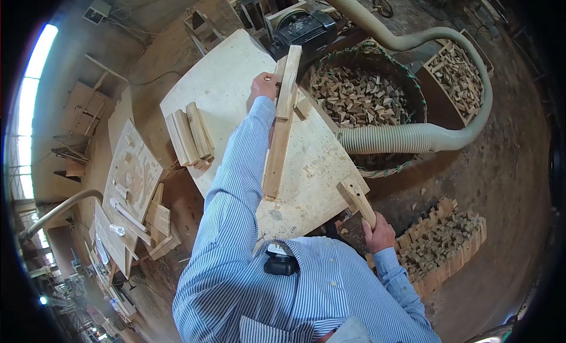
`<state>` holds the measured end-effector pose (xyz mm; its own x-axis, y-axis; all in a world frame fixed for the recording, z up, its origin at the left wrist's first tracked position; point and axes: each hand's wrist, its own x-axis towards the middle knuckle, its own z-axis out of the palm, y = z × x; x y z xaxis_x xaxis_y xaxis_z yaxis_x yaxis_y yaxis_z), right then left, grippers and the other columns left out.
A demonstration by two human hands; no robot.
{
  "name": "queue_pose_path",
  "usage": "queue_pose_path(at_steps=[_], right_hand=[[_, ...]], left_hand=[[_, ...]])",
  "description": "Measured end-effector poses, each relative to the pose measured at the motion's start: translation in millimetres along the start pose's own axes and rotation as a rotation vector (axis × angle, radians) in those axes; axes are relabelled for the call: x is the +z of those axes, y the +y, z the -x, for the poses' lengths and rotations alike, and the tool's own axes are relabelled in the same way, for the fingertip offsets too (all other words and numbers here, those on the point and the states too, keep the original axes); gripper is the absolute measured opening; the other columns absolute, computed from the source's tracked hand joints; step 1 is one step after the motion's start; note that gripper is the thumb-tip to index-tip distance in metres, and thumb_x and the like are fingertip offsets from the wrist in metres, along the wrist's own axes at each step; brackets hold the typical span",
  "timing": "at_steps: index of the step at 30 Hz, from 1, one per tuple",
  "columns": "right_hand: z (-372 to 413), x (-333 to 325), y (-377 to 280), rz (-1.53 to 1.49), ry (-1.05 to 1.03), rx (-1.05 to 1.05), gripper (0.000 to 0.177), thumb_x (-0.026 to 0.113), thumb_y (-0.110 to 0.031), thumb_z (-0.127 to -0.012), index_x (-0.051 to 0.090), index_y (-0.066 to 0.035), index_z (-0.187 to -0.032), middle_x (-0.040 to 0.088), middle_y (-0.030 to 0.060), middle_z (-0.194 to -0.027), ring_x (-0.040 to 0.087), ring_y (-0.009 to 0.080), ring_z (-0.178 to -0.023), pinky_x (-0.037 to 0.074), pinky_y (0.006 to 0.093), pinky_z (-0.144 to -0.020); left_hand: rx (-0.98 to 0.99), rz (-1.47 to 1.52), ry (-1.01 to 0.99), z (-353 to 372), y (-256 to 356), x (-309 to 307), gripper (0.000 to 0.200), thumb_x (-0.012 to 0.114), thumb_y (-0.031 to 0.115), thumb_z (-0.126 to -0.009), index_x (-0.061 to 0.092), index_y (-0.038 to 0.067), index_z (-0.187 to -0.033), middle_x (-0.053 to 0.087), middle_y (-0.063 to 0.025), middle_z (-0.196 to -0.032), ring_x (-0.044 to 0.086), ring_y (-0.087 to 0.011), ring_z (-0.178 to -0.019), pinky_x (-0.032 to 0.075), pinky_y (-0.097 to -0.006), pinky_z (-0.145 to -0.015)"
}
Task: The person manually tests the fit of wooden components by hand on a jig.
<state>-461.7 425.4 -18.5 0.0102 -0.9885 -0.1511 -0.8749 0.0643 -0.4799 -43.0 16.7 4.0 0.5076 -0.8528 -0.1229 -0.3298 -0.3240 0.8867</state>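
My left hand (265, 85) reaches to the far side of the pale tabletop (230, 71), its fingers curled at the edge of a long wooden strip (289, 83). The strip lies along a wooden fence (276, 160) that runs back toward me. Part of the grip is hidden. At the near right corner of the table, my right hand (379, 232) is closed around the end of a wooden handle (358, 200). A stack of wooden strips (191, 135) rests on the table left of my left arm.
Beyond the table stands a motor (303, 31). A ribbed hose (389, 138) crosses a basket of wood offcuts (359, 89) on the right. More wood blocks fill a box (457, 83) and a floor stack (439, 248). Boards (132, 166) lie at left.
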Motion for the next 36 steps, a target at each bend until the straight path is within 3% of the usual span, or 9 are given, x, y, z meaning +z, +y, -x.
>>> queue_pose_path(at_steps=[4, 14, 16, 19, 23, 26, 28, 36], right_hand=[[-15.6, 1.6, -15.4, 0.008, -0.005, 0.0, 0.044, 0.069, -0.04, -0.099, 0.062, -0.004, -0.123, 0.073, 0.0214, -0.101, 0.07, 0.0437, -0.083, 0.055, 0.053, -0.076], [-66.8, 6.9, -62.2, 0.009, 0.004, -0.007, 0.045, 0.068, -0.04, -0.1, 0.062, -0.005, -0.128, 0.074, 0.0227, -0.105, 0.071, 0.0446, -0.087, 0.056, 0.0531, -0.078], [-75.9, 6.5, -70.5, 0.001, -0.03, 0.007, 0.046, 0.068, -0.039, -0.1, 0.062, -0.005, -0.131, 0.074, 0.0224, -0.107, 0.072, 0.0439, -0.089, 0.057, 0.0524, -0.08], [-87.6, 10.9, -77.8, 0.005, 0.017, -0.013, 0.045, 0.067, -0.04, -0.1, 0.062, -0.006, -0.131, 0.074, 0.0213, -0.108, 0.072, 0.0438, -0.089, 0.057, 0.052, -0.08], [-99.3, 10.5, -92.0, 0.006, 0.023, -0.005, 0.045, 0.067, -0.04, -0.101, 0.062, -0.006, -0.13, 0.074, 0.0205, -0.108, 0.072, 0.044, -0.089, 0.057, 0.052, -0.079], [-106.9, 13.3, -99.6, 0.02, 0.04, 0.002, 0.044, 0.067, -0.04, -0.1, 0.062, -0.007, -0.13, 0.074, 0.0199, -0.107, 0.072, 0.044, -0.089, 0.057, 0.052, -0.079], [-108.4, 11.8, -104.2, 0.034, 0.031, 0.01, 0.044, 0.068, -0.041, -0.1, 0.062, -0.008, -0.129, 0.074, 0.0198, -0.107, 0.072, 0.0439, -0.088, 0.057, 0.0522, -0.079], [-95.6, 4.3, -104.5, 0.015, 0.059, 0.015, 0.043, 0.068, -0.042, -0.1, 0.062, -0.008, -0.127, 0.074, 0.019, -0.106, 0.072, 0.0417, -0.088, 0.057, 0.0508, -0.079]], left_hand=[[0.014, -0.012, 0.016, -21.6, 1.3, -5.1, 0.013, 0.08, 0.016, -0.094, 0.082, 0.006, -0.102, 0.077, -0.0074, -0.079, 0.067, -0.0119, -0.061, 0.057, -0.0307, -0.059], [0.049, -0.049, 0.05, -95.1, 2.3, -18.5, 0.013, 0.082, 0.019, -0.092, 0.083, 0.008, -0.099, 0.079, -0.0082, -0.081, 0.071, -0.0143, -0.063, 0.06, -0.0329, -0.062], [0.018, -0.044, 0.042, -97.4, 11.4, -25.2, 0.015, 0.081, 0.02, -0.089, 0.083, 0.007, -0.096, 0.08, -0.0143, -0.086, 0.076, -0.0223, -0.072, 0.062, -0.0373, -0.075], [0.046, -0.049, 0.059, -121.6, 3.7, -22.5, 0.014, 0.082, 0.021, -0.09, 0.084, 0.009, -0.097, 0.079, -0.0107, -0.082, 0.073, -0.0159, -0.066, 0.061, -0.0341, -0.065], [0.113, -0.09, 0.098, -150.6, -8.6, -18.1, 0.014, 0.082, 0.021, -0.09, 0.084, 0.01, -0.098, 0.08, -0.0116, -0.084, 0.073, -0.0176, -0.066, 0.061, -0.035, -0.067], [0.159, -0.117, 0.131, -159.8, -3.2, -19.4, 0.016, 0.081, 0.023, -0.091, 0.084, 0.01, -0.099, 0.081, -0.0135, -0.088, 0.076, -0.0219, -0.073, 0.061, -0.0377, -0.073], [0.166, -0.155, 0.174, -155.4, 2.5, -22.0, 0.016, 0.08, 0.023, -0.087, 0.084, 0.01, -0.095, 0.08, -0.0192, -0.1, 0.075, -0.0371, -0.098, 0.057, -0.0469, -0.093], [0.182, -0.11, 0.093, -142.7, -4.4, -23.9, 0.02, 0.077, 0.025, -0.09, 0.084, 0.009, -0.1, 0.08, -0.0213, -0.102, 0.076, -0.037, -0.098, 0.058, -0.0459, -0.09]])
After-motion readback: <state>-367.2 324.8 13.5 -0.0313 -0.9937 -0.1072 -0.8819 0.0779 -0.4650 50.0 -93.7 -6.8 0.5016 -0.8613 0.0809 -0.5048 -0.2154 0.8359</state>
